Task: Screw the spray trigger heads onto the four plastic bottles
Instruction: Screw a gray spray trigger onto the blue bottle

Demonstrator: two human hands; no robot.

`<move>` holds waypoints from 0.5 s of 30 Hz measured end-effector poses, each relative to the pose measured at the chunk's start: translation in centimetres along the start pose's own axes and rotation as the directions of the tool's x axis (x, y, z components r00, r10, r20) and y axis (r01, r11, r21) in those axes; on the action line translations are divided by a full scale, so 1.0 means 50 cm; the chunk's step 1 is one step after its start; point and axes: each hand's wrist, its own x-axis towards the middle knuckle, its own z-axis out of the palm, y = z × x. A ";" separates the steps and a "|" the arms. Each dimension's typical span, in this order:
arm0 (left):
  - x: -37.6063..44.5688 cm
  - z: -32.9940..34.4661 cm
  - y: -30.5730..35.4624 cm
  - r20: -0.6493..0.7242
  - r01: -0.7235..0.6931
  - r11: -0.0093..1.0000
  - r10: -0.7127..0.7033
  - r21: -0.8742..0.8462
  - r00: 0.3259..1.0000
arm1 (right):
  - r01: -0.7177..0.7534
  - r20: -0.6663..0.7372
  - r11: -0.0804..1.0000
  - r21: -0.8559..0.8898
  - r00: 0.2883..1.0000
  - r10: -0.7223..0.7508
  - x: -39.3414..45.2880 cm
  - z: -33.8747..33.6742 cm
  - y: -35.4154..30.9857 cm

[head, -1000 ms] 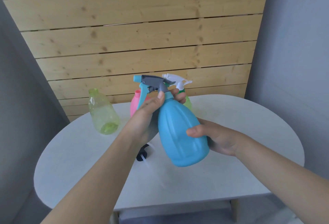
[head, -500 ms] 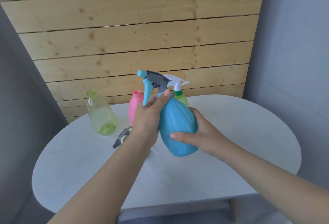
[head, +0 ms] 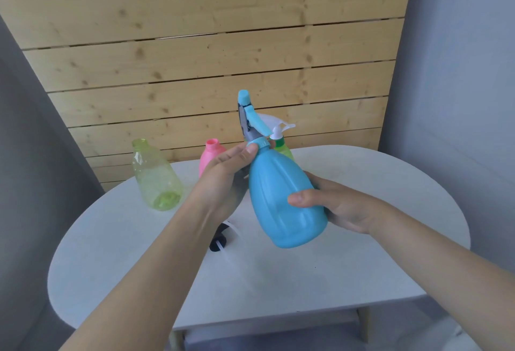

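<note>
i see a clear green bottle [head: 156,180] and pink bottle [head: 209,155] standing uncapped on the counter [head: 362,267]. my left hand [head: 223,180] pinches the blue bottle [head: 281,197] at its collar, under the spray head [head: 250,116]; my right hand [head: 334,205] grips its body, lifted and tilted. behind, probably another green bottle [head: 282,148].

Left hand [head: 223,180] pinching, right hand [head: 337,205] curled gripping, both raised.

1. A pale grey, rounded oval surface [head: 362,267] is filling the middle of the view.
2. A wall of light, knotty horizontal wooden planks [head: 195,58] is standing behind it.
3. Plain grey walls are flanking the planks, one at left [head: 28,155] and one at right [head: 459,71].
</note>
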 end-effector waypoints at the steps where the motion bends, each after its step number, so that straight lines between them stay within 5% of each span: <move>1: 0.001 0.002 0.001 -0.013 -0.008 1.000 0.008 0.000 1.000 | 0.004 -0.023 1.000 -0.020 1.000 -0.005 0.000 0.001 0.000; 6: 0.006 0.013 -0.005 -0.095 -0.043 0.999 0.043 0.000 0.995 | 0.034 -0.147 0.987 -0.157 0.987 -0.058 0.008 0.007 0.007; 15: 0.000 0.003 -0.003 -0.054 -0.055 0.998 0.057 0.038 0.997 | 0.034 -0.153 0.995 -0.093 0.987 -0.048 0.012 0.005 0.015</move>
